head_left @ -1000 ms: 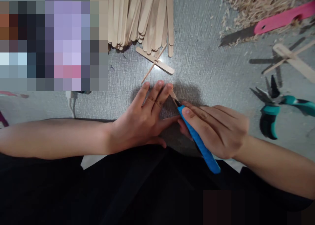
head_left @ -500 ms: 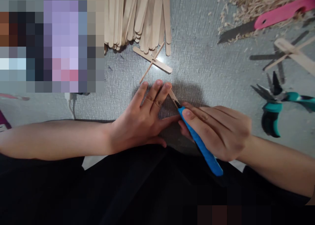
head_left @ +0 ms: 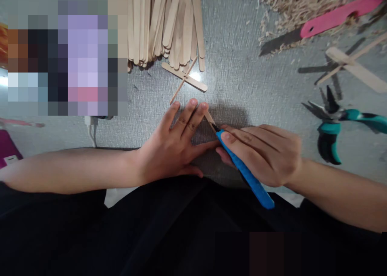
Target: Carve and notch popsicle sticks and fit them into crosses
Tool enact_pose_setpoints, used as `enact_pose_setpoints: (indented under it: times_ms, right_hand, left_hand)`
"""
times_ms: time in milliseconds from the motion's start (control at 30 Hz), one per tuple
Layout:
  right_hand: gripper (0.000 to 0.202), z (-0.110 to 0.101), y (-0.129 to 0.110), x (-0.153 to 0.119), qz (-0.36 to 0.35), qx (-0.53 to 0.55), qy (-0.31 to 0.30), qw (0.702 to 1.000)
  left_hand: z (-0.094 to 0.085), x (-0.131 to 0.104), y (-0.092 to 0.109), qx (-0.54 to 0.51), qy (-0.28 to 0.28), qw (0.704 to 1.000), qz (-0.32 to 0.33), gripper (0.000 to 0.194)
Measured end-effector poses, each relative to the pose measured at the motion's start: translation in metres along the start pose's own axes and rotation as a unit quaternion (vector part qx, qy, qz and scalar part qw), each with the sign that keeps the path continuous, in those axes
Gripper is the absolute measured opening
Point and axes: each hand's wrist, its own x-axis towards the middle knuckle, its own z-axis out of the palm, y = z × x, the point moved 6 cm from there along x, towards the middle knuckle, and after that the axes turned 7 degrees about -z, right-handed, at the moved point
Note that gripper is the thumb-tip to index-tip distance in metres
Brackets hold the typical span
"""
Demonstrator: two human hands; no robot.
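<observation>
My left hand (head_left: 177, 141) lies flat on the grey table with its fingers stretched out. Its fingertips hold down the end of a wooden craft stick (head_left: 209, 116), most of which is hidden. In my right hand (head_left: 266, 151) is a blue craft knife (head_left: 249, 173), its handle angled down toward my body and its dark tip against the stick. The left index finger reaches across, close to the knife's tip. Just beyond the left fingertips, a craft stick (head_left: 198, 84) lies with a thin stick (head_left: 178, 90) crossing through its middle.
A pile of craft sticks (head_left: 148, 30) lies at the back. To the right are wood shavings (head_left: 287, 4), a pink-handled folding saw (head_left: 335, 20), another crossed stick piece (head_left: 369, 70) and teal-and-black pliers (head_left: 329, 135). A white cable (head_left: 91, 133) runs by my left forearm.
The view has shifted slightly, so things on the table sit a little further left. Both hands, the knife and the stick hold nearly the same position relative to one another.
</observation>
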Motion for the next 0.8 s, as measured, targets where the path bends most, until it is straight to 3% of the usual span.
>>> enact_pose_setpoints:
  times_ms: [133,467,700,800]
  right_hand:
    - [0.026,-0.002,0.004,-0.002,0.011,0.021,0.005,1.000]
    - [0.028,-0.007,0.020,-0.009,0.006,0.138,-0.051,0.989]
    - [0.021,-0.007,0.018,-0.007,-0.030,0.160,-0.063,0.985]
    - [0.021,-0.006,0.020,-0.008,-0.023,0.175,-0.079,0.981]
  left_hand:
    - [0.001,0.003,-0.008,-0.033,-0.016,0.998,0.041,0.121]
    - [-0.010,0.003,-0.026,-0.134,-0.010,0.980,0.150,0.062]
    - [-0.015,0.009,-0.020,-0.079,-0.110,0.988,0.075,0.070]
    - [-0.016,0.009,-0.015,-0.071,-0.112,0.985,0.111,0.080]
